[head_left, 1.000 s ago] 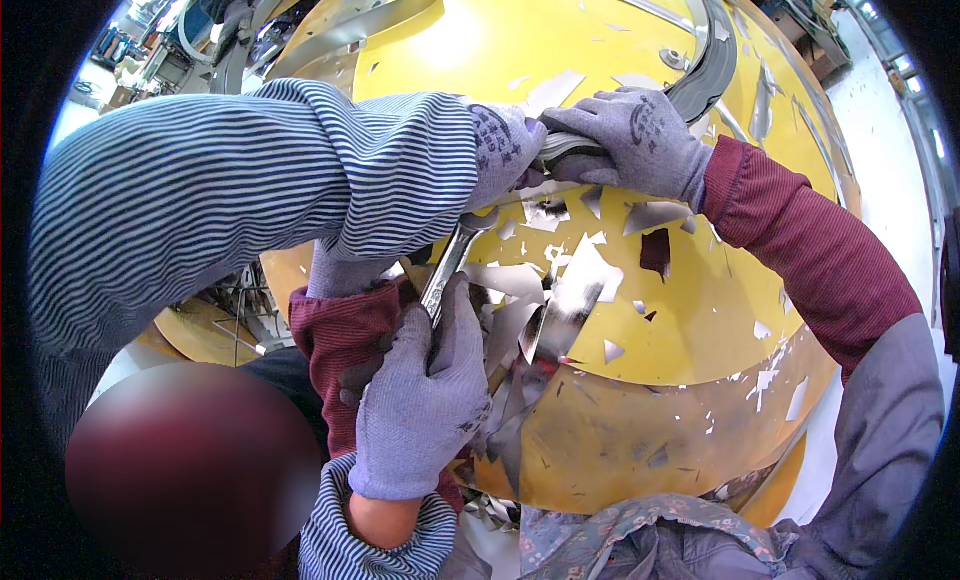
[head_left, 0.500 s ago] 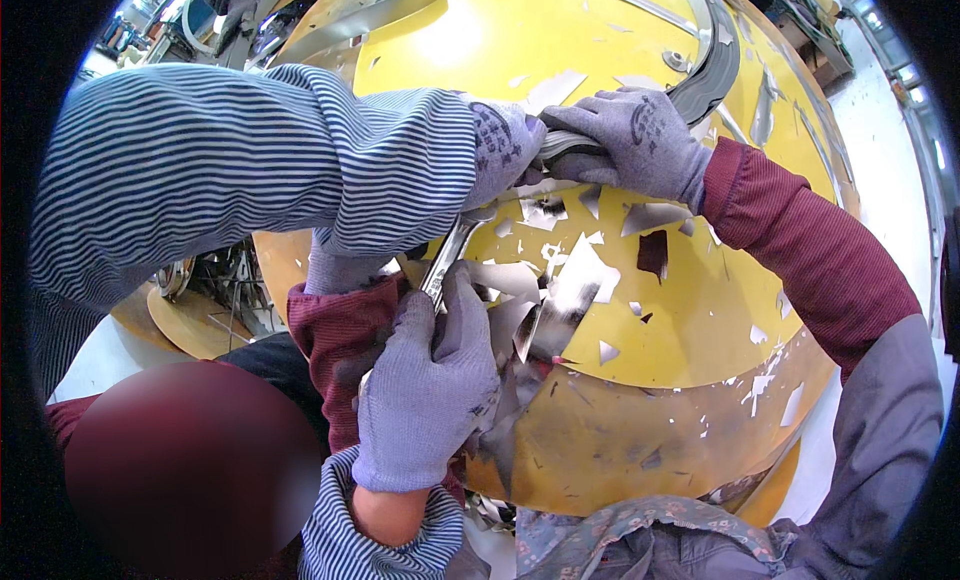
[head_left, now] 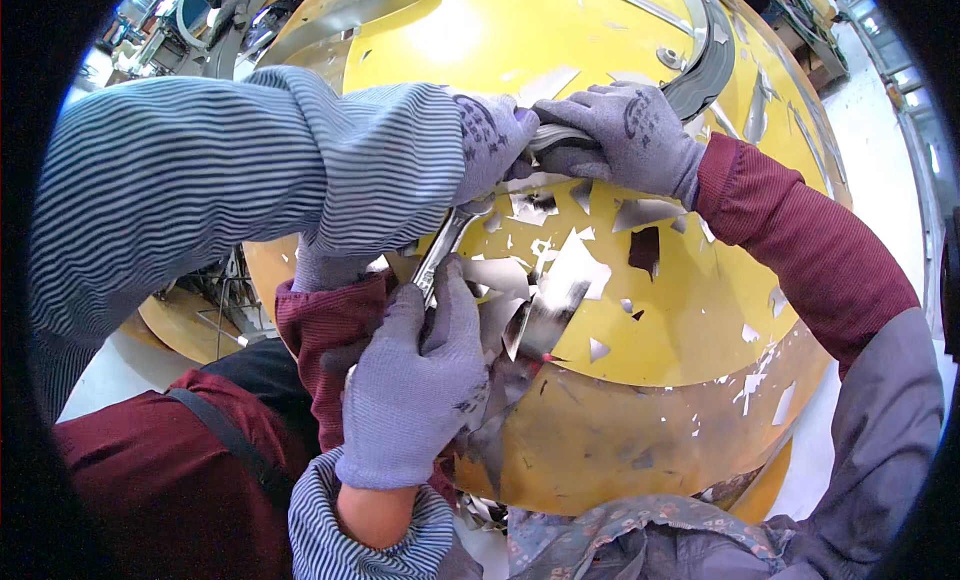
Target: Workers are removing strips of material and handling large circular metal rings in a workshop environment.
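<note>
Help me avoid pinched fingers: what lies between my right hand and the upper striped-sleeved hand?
Head view: a layered grey strip shows between your right hand and that striped-sleeved hand.

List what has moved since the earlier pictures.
The lavender-gloved hand in the blue-striped cuff and its silver metal wrench have edged up the picture; the big blue-striped sleeve sits slightly higher too. The whole scene has drifted slightly left. Nothing was visibly grabbed or released: the lavender-gloved right hand in the maroon ribbed sleeve stays closed on the curved dark-grey strip.
</note>
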`<state>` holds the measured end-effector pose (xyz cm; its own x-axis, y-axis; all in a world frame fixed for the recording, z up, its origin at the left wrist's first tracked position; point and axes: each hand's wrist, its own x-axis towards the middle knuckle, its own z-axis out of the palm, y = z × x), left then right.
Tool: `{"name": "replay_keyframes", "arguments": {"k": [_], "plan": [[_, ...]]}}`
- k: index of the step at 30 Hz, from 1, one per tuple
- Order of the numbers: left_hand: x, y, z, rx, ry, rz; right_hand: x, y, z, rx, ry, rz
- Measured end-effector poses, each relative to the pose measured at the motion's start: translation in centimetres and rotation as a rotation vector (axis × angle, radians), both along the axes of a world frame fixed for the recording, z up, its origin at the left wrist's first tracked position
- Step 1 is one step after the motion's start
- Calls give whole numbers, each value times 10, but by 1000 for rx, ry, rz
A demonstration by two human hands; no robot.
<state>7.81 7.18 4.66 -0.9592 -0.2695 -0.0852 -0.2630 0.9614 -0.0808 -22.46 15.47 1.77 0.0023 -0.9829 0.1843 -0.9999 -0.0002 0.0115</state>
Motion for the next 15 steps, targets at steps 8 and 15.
{"name": "replay_keyframes", "arguments": {"k": [8,15], "plan": [[1,-2,6,-107,-146,-78,2,-9,7,24,-57,29],[7,-9,-12,-250,-148,-212,-4,1,-1,18,19,-4]]}}
